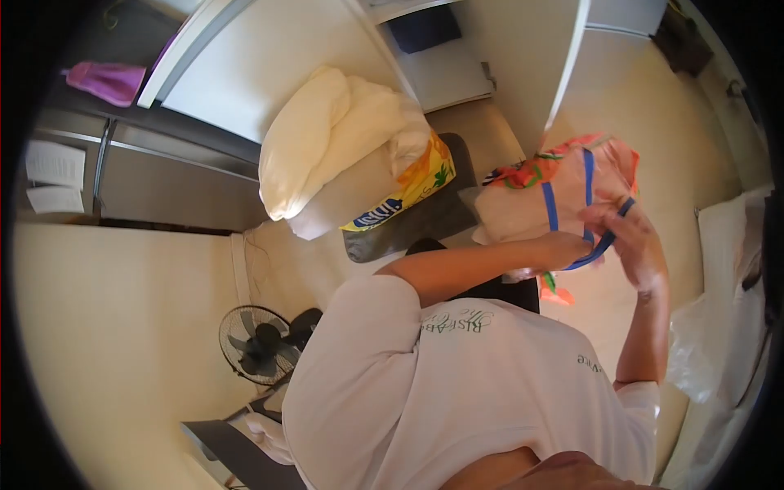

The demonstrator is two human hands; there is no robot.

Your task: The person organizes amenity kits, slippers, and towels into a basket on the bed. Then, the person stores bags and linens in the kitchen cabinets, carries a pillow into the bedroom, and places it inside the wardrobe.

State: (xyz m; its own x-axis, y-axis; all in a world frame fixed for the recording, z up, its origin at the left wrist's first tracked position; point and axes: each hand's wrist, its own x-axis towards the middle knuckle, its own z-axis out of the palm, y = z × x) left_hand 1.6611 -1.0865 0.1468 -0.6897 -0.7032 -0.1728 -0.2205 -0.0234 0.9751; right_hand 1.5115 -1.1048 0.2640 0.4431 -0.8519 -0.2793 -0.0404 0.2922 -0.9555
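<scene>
A reusable shopping bag (606, 163) with pink, coral and green patches and blue straps hangs in front of me, to the right. My left hand (563, 249) reaches across from the left with curled fingers, holding the bag near the lower end of a blue strap (603, 247). On the other side, my right hand (637, 241) has its fingers bent around the strap's upper end; they look slightly blurred. The strap loops between both hands. What the bag holds, if anything, is hidden.
A yellow printed bag (416, 184) stuffed with cream bedding (343, 122) sits on a grey mat (461, 216). Ahead stands an open white cabinet door (531, 57). A black fan (260, 343) and dark chair (233, 449) are at left; clear plastic (694, 363) lies at right.
</scene>
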